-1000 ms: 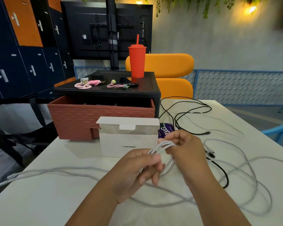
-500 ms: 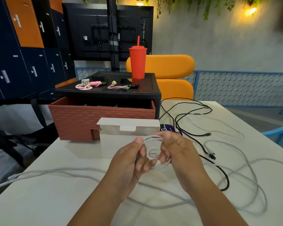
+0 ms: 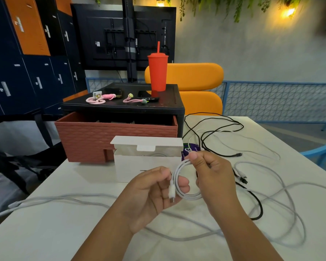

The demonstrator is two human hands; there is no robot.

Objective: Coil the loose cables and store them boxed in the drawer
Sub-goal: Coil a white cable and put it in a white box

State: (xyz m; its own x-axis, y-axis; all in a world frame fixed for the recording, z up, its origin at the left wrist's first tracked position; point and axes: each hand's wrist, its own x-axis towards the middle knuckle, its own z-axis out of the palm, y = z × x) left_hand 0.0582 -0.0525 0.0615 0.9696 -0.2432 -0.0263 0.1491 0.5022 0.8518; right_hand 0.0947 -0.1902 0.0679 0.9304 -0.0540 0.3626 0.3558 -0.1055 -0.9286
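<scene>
Left hand (image 3: 151, 193) is gripping a small white coiled cable (image 3: 175, 172) above the table (image 3: 45, 232); thumb is pressing on the near side of the loops, the other fingers are curling behind them; the cable's white plug (image 3: 171, 191) is hanging down against the left palm, metal tip pointing down. Right hand (image 3: 215, 176) is pinching the top of the same coil between thumb and forefinger, remaining fingers loosely bent; so both hands are holding the one coil, in the air, just in front of the white box (image 3: 145, 170). Box is standing on the table with its lid flap (image 3: 147, 142) folded back and open; something pale is showing inside, cannot tell what. Behind the box the brick-red drawer (image 3: 117, 136) is sitting pulled out of the black unit (image 3: 167, 104); box is nearly touching the drawer front. On top of the unit a red tumbler (image 3: 158, 72) with a straw is standing upright; two pink straps (image 3: 96, 100) are lying beside it, to its left. Loose cables are lying uncoiled on the table: a long grey cable (image 3: 64, 197) is sprawling from the left edge under the forearms to big loops on the right; a thin black cable (image 3: 238, 154) is looping right of the drawer; a thicker black cable (image 3: 260, 208) is curving beside the right wrist. A purple packet (image 3: 186, 148) is peeking out between box and right hand.
</scene>
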